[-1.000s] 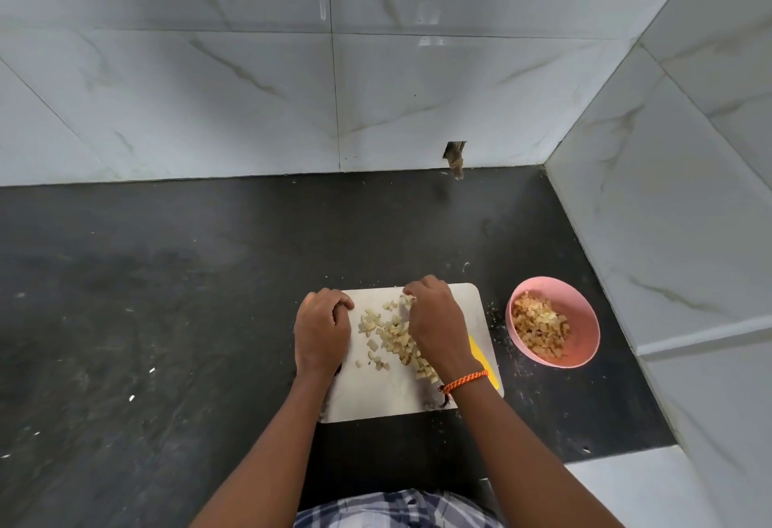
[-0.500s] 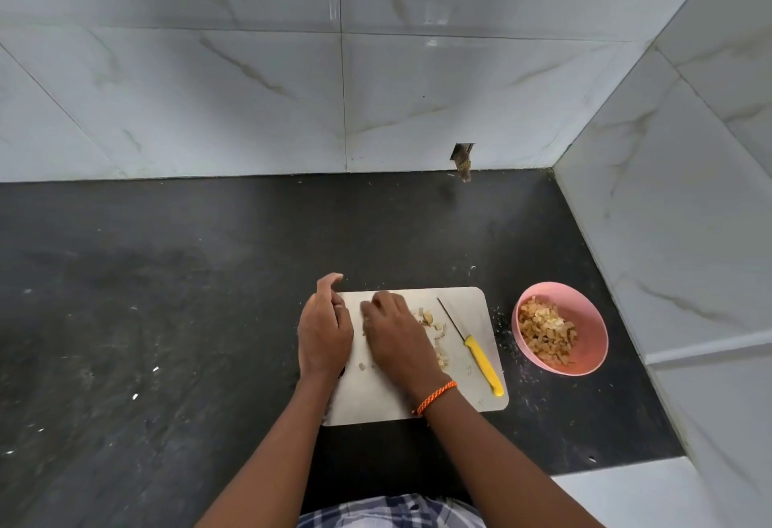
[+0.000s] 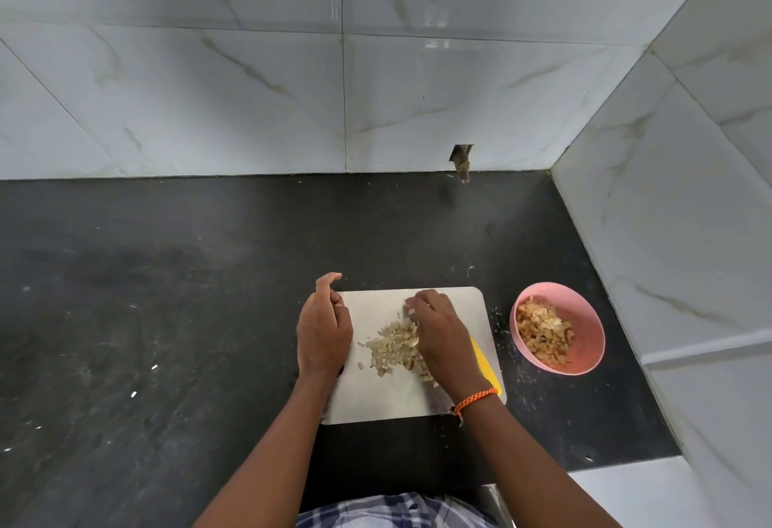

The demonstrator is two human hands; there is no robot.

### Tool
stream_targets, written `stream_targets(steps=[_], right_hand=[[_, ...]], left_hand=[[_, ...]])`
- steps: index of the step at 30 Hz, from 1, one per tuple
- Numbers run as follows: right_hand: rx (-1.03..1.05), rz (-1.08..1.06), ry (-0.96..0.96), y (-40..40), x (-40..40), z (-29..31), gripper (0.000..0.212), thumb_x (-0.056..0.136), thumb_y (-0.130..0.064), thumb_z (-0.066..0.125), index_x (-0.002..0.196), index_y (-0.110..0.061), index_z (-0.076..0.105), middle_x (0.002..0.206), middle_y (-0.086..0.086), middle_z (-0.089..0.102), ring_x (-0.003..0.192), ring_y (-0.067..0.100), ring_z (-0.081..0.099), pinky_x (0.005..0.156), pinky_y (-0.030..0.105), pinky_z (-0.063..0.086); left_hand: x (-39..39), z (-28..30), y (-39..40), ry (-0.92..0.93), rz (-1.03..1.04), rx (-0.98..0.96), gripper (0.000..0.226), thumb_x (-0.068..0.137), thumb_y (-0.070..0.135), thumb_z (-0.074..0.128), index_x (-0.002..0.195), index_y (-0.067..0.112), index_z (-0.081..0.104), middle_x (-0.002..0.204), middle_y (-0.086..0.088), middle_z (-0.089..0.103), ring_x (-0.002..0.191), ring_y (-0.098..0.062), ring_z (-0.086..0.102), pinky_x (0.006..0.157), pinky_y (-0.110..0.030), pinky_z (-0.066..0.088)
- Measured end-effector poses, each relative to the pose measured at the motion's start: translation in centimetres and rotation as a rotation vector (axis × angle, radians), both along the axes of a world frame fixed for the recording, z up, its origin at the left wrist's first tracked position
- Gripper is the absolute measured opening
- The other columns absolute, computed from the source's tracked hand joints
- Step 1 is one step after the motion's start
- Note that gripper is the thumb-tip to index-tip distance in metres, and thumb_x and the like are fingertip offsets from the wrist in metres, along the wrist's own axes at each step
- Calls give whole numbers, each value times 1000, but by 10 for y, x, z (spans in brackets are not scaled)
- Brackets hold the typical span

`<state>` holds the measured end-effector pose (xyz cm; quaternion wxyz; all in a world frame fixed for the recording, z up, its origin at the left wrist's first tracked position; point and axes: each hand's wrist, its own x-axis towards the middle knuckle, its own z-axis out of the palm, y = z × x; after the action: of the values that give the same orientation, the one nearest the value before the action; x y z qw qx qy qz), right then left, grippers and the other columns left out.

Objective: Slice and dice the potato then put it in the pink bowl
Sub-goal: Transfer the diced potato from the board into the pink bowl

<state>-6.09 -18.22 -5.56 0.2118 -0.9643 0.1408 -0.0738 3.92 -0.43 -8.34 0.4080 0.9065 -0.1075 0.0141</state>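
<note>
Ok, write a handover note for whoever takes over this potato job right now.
Left hand: at the board's left edge, fingers loosely curled, holding nothing that shows.
Right hand: fingers curled down on the diced potato, gathering it.
Board: holds the loose dice; knife lies on it under the right wrist, only its yellow handle showing.
Pink bowl: right of the board, already part filled with dice.
Done: potato on the board looks fully diced.
Left: move the pile from board to bowl.
</note>
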Motion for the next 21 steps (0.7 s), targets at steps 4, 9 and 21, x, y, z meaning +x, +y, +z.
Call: stream_targets(steps=[4,9,21], right_hand=[[-35,2,84,14,-27,-6,56,90,5,59,143,-12,55,141,2,48,130,17,44,103,28,52],[69,-155,17,18,-49,2,51,90,10,53,137,-9,61,137,6,54,128,20,48,102,31,49],[185,-203,168,4,-72,10,61,88,-38,80,141,-26,53,136,-6,46,124,11,45,97,29,54]], left_hand=[[1,-1,0,-8,1,14,37,103,6,51,137,20,57,81,8,57,74,-11,55,66,-23,42],[1,-2,0,-15,-7,21,37,102,6,50,134,21,58,81,8,57,75,-11,54,66,-30,49],[1,-3,0,-13,-8,21,36,102,6,50,133,22,58,80,9,55,74,-10,53,64,-31,49]])
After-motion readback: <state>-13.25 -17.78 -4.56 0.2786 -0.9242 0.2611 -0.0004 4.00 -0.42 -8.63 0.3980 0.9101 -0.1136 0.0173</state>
